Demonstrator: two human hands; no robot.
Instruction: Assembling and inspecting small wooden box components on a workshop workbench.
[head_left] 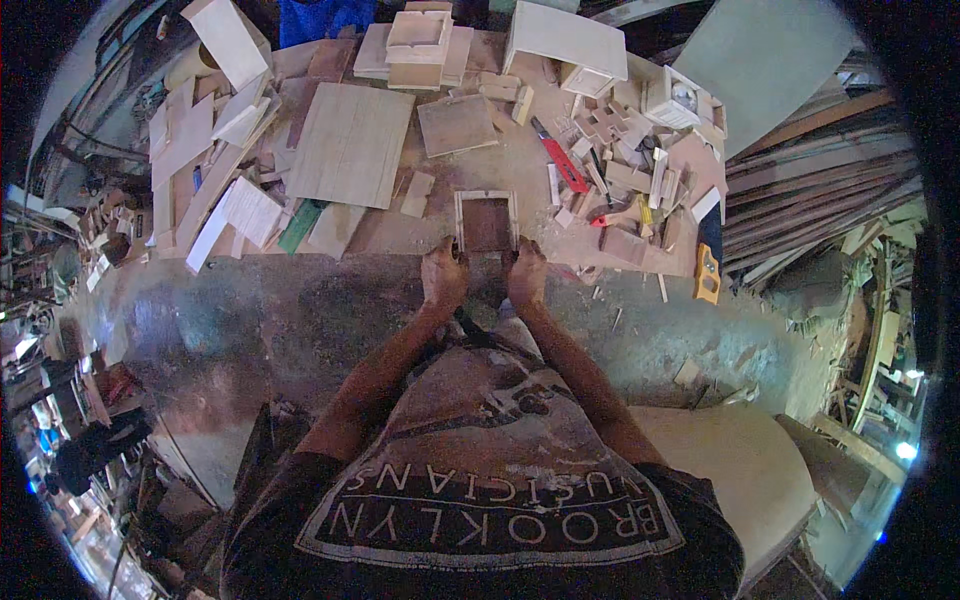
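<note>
Both curled nearly closed in the head view, left hand (445, 275) and right hand (526, 274) grip opposite sides of a small pale rectangular wooden frame (487, 195), right at the brown wooden table (400, 235)'s near edge!

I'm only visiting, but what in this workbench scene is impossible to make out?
Head view: how the left hand and right hand grip the small wooden frame from below; the backs of the hands hide it.
Head view: whether that frame has a base; its brown inside is too small and dark.
Head view: the rest of the blue item, cut off by the upper edge.
Head view: the far-left clutter, too small and blurred.
</note>
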